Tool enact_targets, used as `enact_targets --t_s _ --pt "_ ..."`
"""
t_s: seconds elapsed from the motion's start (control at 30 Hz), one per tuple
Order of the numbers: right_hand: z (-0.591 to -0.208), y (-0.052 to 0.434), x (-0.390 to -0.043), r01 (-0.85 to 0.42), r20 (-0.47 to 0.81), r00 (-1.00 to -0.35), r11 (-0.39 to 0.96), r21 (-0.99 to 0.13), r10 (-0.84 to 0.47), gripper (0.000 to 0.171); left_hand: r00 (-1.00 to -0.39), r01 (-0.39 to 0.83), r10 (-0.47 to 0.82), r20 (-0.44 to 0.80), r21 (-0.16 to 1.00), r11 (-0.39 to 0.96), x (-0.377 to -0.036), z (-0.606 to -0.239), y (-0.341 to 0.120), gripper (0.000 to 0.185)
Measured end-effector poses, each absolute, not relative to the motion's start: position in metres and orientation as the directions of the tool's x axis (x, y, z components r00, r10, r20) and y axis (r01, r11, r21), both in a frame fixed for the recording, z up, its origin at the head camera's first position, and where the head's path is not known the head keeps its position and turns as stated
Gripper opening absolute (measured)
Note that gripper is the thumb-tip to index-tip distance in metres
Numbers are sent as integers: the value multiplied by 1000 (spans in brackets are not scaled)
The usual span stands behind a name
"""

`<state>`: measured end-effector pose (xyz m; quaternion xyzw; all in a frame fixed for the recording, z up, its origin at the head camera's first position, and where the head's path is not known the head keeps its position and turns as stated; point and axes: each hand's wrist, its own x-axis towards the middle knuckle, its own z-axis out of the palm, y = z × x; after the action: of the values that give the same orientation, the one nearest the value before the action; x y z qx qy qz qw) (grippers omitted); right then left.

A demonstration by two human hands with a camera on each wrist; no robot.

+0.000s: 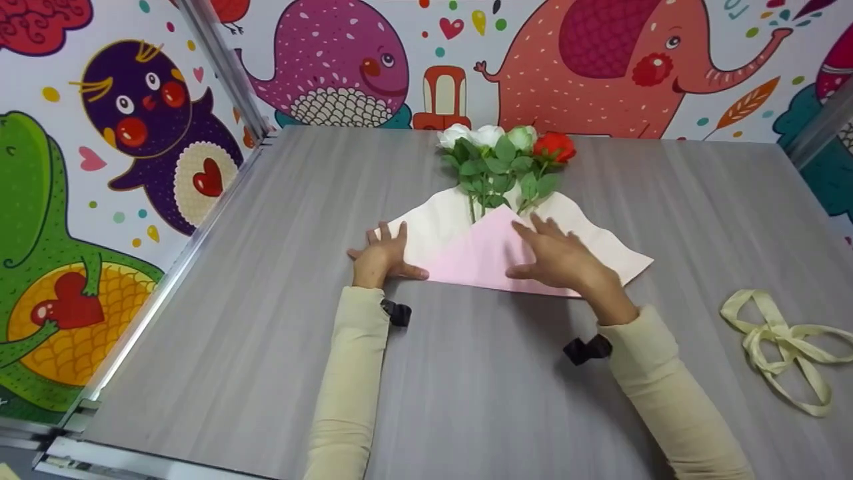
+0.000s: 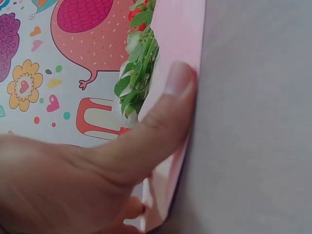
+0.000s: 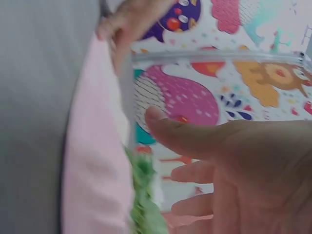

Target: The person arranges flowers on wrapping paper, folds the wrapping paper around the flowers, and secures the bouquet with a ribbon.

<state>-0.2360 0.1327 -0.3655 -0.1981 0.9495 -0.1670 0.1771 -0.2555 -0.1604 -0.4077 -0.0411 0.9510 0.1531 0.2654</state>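
Your two hands lie on a sheet of wrapping paper at the middle of the head view, on a grey wood-grain table. The paper shows a cream outer side and a pink flap folded over it into a point. Your left hand rests flat at the paper's left corner, fingers straight and spread, its grip loose and clamped on nothing; the left wrist view shows the thumb pressing along the pink edge where paper meets table. Your right hand lies flat on the pink flap just right of center, fingers extended toward the tip of the fold, its grip likewise apart; in the right wrist view the thumb and fingers stand straight beside the pink sheet.

Artificial flowers, three white or pale blooms and one red, with green leaves, stick out from the paper's top edge toward the upper middle of the frame, their stems tucked under the flap.

A cream ribbon lies looped at the right edge of the frame, well apart from the paper. Walls with cartoon animals border the table.
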Motion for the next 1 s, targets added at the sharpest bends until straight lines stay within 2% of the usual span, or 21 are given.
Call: enact_targets --t_s 0.1,0.33,0.5,0.63,0.77,0.87,1.0 --pt "-378 121 -241 -345 -260 -846 849 -401 -467 87 -860 -144 13 -511 267 953 -259 -409 -156 113" --pt "-400 99 -248 -410 -304 -772 803 -433 -558 97 -865 -177 -38 -501 233 956 -259 -408 -154 113" --pt "-406 97 -251 -404 -313 -767 801 -442 -560 90 -867 -173 -21 -497 262 949 -259 -401 -153 112" --pt "-407 97 -253 -402 -311 -769 801 -442 -558 91 -891 -132 51 -452 363 922 -260 -393 -155 108" --pt "-407 96 -254 -394 -325 -768 808 -438 -551 91 -937 -88 108 -331 524 847 -262 -387 -157 91" --pt "-407 97 -253 -386 -334 -767 809 -443 -548 91 -966 -133 37 -255 616 776 -261 -384 -157 76" --pt "-407 97 -251 -392 -322 -765 799 -455 -558 92 -975 -214 -104 -194 727 652 -261 -380 -155 70"
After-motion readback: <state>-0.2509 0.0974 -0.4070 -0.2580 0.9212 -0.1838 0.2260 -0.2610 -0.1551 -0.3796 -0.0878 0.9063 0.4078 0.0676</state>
